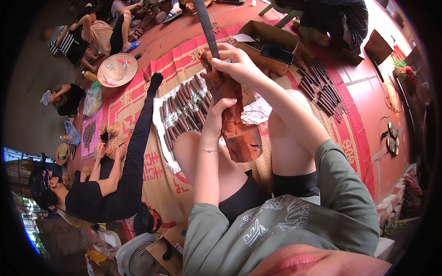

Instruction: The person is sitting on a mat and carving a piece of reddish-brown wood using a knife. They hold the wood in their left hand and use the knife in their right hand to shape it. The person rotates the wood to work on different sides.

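A reddish-brown wood carving (pixel 240 141) stands between my bare knees, its blocky faceted base toward me and its narrower carved top pointing away. My left hand (pixel 216 115) is closed around its middle, the thumb lying across the wood. At the carved top, my right hand (pixel 235 63) grips a long, dark, flat bar-like tool (pixel 206 23) that reaches to the upper edge of the view. Whether it is a file or a sanding strip I cannot tell. The tool's lower end meets the carving's top, partly hidden by my fingers.
Many wooden-handled carving tools (pixel 184 108) lie on a white cloth left of my knees, more tools (pixel 324 89) at right. A cardboard box (pixel 262 57) with a phone (pixel 277 54) stands ahead. A person in black (pixel 99 191) works at left on the patterned mat (pixel 154 184); a fan (pixel 136 255) is nearby.
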Action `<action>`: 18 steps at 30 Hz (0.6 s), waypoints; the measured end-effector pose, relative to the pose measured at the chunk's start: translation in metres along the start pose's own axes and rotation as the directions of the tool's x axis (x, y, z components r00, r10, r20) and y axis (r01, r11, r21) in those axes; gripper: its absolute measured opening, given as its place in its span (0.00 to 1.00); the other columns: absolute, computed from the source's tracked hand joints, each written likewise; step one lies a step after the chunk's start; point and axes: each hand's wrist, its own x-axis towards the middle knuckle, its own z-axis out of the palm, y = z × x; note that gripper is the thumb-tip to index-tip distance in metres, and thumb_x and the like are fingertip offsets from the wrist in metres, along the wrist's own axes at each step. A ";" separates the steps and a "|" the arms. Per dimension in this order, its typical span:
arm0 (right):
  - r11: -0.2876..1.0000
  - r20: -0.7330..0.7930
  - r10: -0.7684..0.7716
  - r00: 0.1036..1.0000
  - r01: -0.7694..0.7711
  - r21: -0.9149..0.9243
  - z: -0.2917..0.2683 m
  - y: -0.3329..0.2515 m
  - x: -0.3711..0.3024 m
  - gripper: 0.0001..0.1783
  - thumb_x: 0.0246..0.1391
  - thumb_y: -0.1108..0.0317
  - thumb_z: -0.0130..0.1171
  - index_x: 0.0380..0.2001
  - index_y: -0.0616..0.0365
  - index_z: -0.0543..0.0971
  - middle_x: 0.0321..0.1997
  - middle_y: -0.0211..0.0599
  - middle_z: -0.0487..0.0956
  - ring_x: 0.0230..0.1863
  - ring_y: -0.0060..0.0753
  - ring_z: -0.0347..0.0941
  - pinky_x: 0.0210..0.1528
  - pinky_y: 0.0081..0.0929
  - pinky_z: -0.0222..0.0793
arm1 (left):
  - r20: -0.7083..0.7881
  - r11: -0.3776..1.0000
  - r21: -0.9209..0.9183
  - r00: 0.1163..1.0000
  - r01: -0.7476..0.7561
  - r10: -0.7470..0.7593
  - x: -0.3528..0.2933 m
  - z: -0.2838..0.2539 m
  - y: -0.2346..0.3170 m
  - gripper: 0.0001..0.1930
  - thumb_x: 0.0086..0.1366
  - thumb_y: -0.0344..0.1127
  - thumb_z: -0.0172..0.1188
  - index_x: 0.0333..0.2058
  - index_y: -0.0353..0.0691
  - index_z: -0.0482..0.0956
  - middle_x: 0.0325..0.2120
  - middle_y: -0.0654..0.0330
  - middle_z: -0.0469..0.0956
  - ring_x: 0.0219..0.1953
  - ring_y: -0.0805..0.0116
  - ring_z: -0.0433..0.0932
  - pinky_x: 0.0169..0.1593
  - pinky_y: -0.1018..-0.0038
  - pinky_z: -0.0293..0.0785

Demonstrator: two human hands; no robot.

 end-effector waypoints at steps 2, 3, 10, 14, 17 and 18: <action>1.000 -0.019 -0.019 1.000 0.019 0.016 0.002 -0.001 -0.002 0.14 0.51 0.63 0.55 0.29 0.66 0.79 0.53 0.38 0.66 0.49 0.31 0.66 0.50 0.28 0.62 | 0.019 0.999 -0.022 0.999 0.034 -0.034 0.009 -0.009 -0.010 0.21 0.51 0.42 0.53 0.37 0.30 0.71 0.27 0.54 0.76 0.27 0.66 0.77 0.35 0.73 0.75; 0.999 -0.013 -0.041 0.999 0.041 -0.012 0.004 -0.006 -0.001 0.14 0.52 0.64 0.54 0.24 0.65 0.78 0.54 0.38 0.65 0.52 0.32 0.64 0.54 0.30 0.59 | 0.035 0.999 -0.012 0.999 0.030 -0.030 0.009 -0.013 -0.009 0.21 0.51 0.42 0.52 0.38 0.30 0.71 0.27 0.54 0.76 0.27 0.65 0.77 0.36 0.73 0.75; 0.999 -0.005 -0.044 0.999 0.045 0.015 -0.009 -0.012 -0.007 0.12 0.48 0.64 0.57 0.28 0.64 0.80 0.56 0.43 0.63 0.55 0.37 0.62 0.55 0.32 0.58 | 0.060 0.998 -0.056 0.998 -0.029 0.033 0.008 0.010 -0.001 0.21 0.51 0.41 0.51 0.40 0.30 0.70 0.30 0.55 0.75 0.29 0.64 0.77 0.36 0.69 0.77; 0.999 -0.035 -0.046 0.998 0.045 -0.022 -0.023 -0.013 -0.012 0.14 0.51 0.63 0.55 0.36 0.63 0.79 0.53 0.40 0.65 0.57 0.33 0.59 0.59 0.31 0.53 | 0.096 1.000 -0.021 0.995 -0.011 0.013 0.025 0.003 -0.019 0.22 0.51 0.41 0.52 0.41 0.30 0.70 0.30 0.55 0.75 0.29 0.64 0.77 0.36 0.69 0.77; 0.996 0.005 -0.059 0.998 0.059 0.072 -0.033 -0.016 -0.016 0.14 0.51 0.64 0.54 0.38 0.63 0.78 0.53 0.40 0.66 0.55 0.34 0.61 0.57 0.32 0.56 | 0.102 0.998 -0.012 0.993 -0.064 0.065 0.028 0.017 -0.017 0.22 0.51 0.42 0.52 0.40 0.30 0.70 0.29 0.55 0.75 0.28 0.64 0.77 0.35 0.69 0.77; 0.991 0.030 -0.129 0.991 0.129 -0.030 -0.037 -0.014 -0.018 0.15 0.52 0.65 0.54 0.39 0.64 0.78 0.53 0.40 0.66 0.53 0.35 0.63 0.56 0.33 0.58 | 0.096 0.996 -0.011 0.992 -0.086 0.087 0.027 0.022 -0.017 0.22 0.51 0.42 0.52 0.40 0.30 0.70 0.28 0.54 0.76 0.28 0.63 0.77 0.35 0.69 0.77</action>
